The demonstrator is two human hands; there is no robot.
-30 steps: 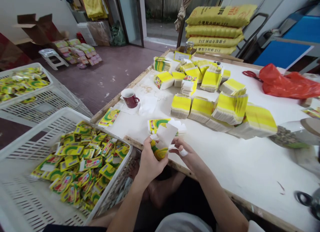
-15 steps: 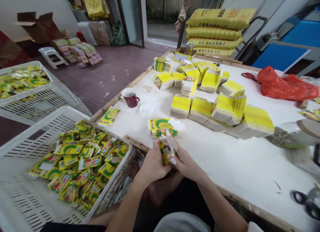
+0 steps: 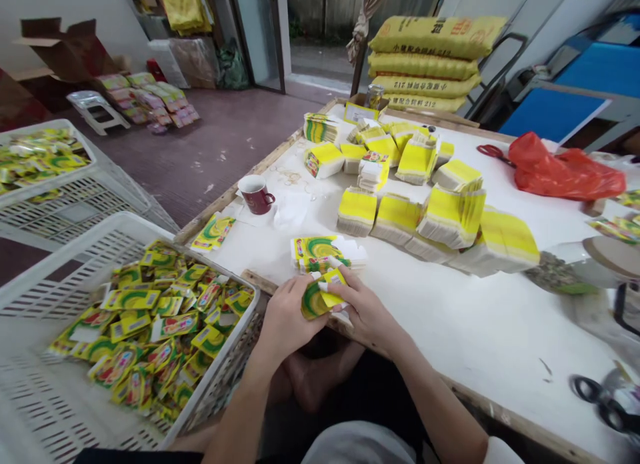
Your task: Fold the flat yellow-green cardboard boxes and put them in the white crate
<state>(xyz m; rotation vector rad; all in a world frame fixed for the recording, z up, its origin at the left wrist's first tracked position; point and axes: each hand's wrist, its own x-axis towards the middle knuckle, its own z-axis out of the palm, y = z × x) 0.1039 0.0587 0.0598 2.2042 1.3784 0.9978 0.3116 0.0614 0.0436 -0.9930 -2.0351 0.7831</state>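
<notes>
Between my two hands is a small yellow and green printed carton (image 3: 316, 300), held over the table's front edge. My left hand (image 3: 287, 315) grips its left side, fingers curled round it. On the right side, my right hand (image 3: 367, 311) pinches the carton, its fingertips on a yellow panel. Just beyond my fingers lies a stack of flat printed cartons (image 3: 320, 251) with white flaps. To my left, a white plastic basket (image 3: 135, 225) holds a heap of small yellow-green packets (image 3: 173, 324).
Bundles of yellow cartons (image 3: 400, 214) stand across the white table (image 3: 430, 317). A maroon mug (image 3: 256, 196) sits near its left edge. At right are a red plastic bag (image 3: 560, 167), a jar (image 3: 565, 271) and black-handled scissors (image 3: 607, 404). A second basket (image 3: 75, 207) stands at far left.
The carton in my hands has turned, so a yellow panel now faces up beneath my right fingers. Both hands have risen slightly, and the whole view has shifted a little.
</notes>
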